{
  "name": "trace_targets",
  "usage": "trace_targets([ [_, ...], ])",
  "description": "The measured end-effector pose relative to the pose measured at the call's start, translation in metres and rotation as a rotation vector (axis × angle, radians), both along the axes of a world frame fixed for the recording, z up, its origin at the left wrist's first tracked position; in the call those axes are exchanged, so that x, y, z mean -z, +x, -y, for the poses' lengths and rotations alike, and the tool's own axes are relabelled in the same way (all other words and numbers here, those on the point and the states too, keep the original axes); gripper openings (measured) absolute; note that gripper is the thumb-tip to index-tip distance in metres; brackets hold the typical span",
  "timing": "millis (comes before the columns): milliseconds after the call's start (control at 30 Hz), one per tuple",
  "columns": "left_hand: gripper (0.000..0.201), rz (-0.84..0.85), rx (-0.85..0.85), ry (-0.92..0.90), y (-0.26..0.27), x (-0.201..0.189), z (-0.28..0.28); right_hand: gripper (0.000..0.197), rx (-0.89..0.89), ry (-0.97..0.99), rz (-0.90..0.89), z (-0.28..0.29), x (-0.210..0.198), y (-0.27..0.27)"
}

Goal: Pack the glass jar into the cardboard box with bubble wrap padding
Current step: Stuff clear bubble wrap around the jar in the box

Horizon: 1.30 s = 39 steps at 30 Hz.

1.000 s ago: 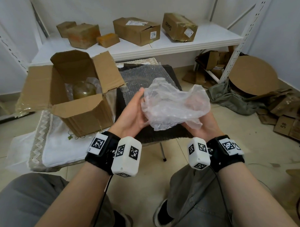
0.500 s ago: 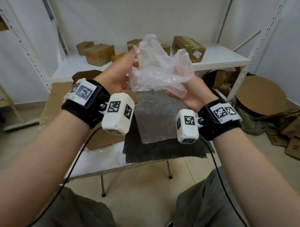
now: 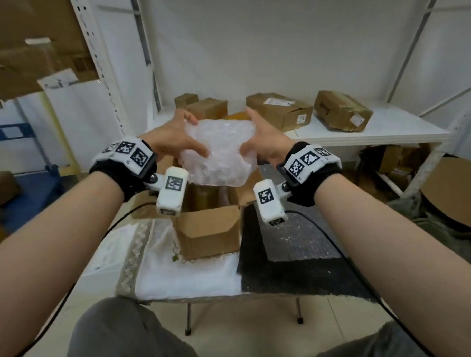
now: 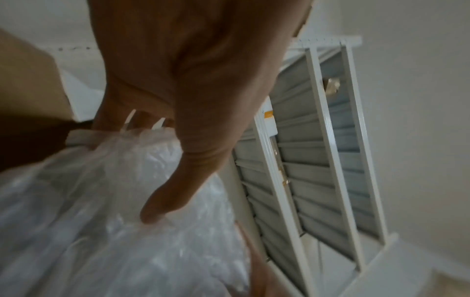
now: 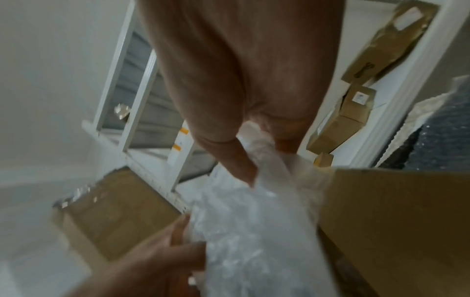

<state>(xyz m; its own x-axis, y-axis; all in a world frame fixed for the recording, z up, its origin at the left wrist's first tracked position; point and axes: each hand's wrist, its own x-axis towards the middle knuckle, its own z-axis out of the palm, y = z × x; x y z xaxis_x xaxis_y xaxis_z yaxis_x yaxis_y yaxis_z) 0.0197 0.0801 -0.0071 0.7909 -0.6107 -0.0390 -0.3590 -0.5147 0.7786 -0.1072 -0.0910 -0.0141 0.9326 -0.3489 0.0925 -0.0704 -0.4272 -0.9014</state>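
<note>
Step in hand: placing top padding. The left hand (image 3: 174,139) and right hand (image 3: 265,140) grip a crumpled bubble wrap wad (image 3: 217,155), fingers curled round its sides, held above the open cardboard box (image 3: 208,232) on the bench (image 3: 189,276). The amber-tinted glass jar (image 3: 203,196) stands inside the box, partly hidden. Next move: lower the wad onto the jar and press gently.

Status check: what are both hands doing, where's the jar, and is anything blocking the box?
Left hand and right hand grip the bubble wrap above the cardboard box. Glass jar inside. Nothing visible blocking.
</note>
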Motion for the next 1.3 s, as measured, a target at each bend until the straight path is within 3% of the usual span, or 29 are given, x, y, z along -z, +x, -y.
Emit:
trace_targets([
  [100,0.096,0.221,0.016,0.165,0.013,0.014,0.005,0.095,0.065,-0.194,-0.079,-0.008,0.011,0.022],
  [200,0.08,0.445,0.004,0.41,0.027,0.023,0.01,0.073,0.138,-0.396,-0.107,-0.014,0.021,0.045],
  [300,0.078,0.488,0.026,0.558,0.036,0.022,0.013,0.057,0.176,-0.64,-0.166,-0.017,0.022,0.063],
  [433,0.075,0.416,0.152,0.723,0.043,0.012,0.017,0.035,0.179,-0.817,-0.204,-0.025,0.024,0.078],
  [600,0.056,0.579,0.054,0.749,0.042,0.008,0.019,0.037,0.142,-0.688,-0.248,-0.031,0.03,0.088],
  [767,0.07,0.539,0.067,0.713,0.052,0.02,0.02,0.056,0.0,-0.31,-0.285,-0.03,0.021,0.079],
  [833,0.064,0.522,0.095,0.717,0.056,0.019,0.021,0.059,-0.037,-0.249,-0.33,-0.031,0.015,0.076],
  [900,0.05,0.533,0.099,0.732,0.058,0.018,0.023,0.048,-0.057,-0.234,-0.386,-0.033,0.009,0.077],
  [1033,0.048,0.593,0.045,0.691,0.061,0.024,0.025,0.04,-0.007,-0.206,-0.405,-0.03,0.012,0.092],
  [1167,0.048,0.609,0.036,0.677,0.063,0.036,0.026,0.049,-0.055,-0.452,-0.467,-0.028,0.024,0.105],
  [1300,0.055,0.574,0.084,0.708,0.062,0.045,0.029,0.046,-0.063,-0.516,-0.529,-0.025,0.042,0.112],
])
